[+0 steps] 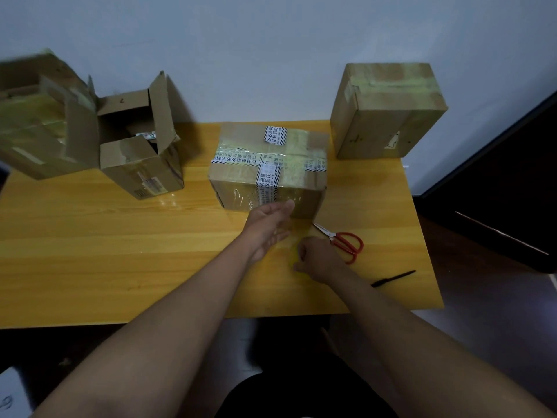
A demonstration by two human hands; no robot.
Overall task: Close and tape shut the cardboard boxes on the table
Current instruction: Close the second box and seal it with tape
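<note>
The left hand [268, 227], fingers straight, smooths clear tape onto the middle box [268, 167]. The right hand [316, 260] seemingly pinches the tape roll. Next: cut with the scissors [343, 241] at 3 o'clock.

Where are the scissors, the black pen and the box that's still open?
scissors [346, 241], head view, on the red handles.
black pen [393, 278], head view, middle of its barrel.
open box [141, 173], head view, on its front wall, below the raised flaps.

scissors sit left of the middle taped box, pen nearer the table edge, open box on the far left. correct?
Not quite. The head view shows the red-handled scissors on the right of the middle taped box, by its near right corner, beside the right hand. The rest holds: the pen lies nearer the table edge, and the open box is far left.
</note>
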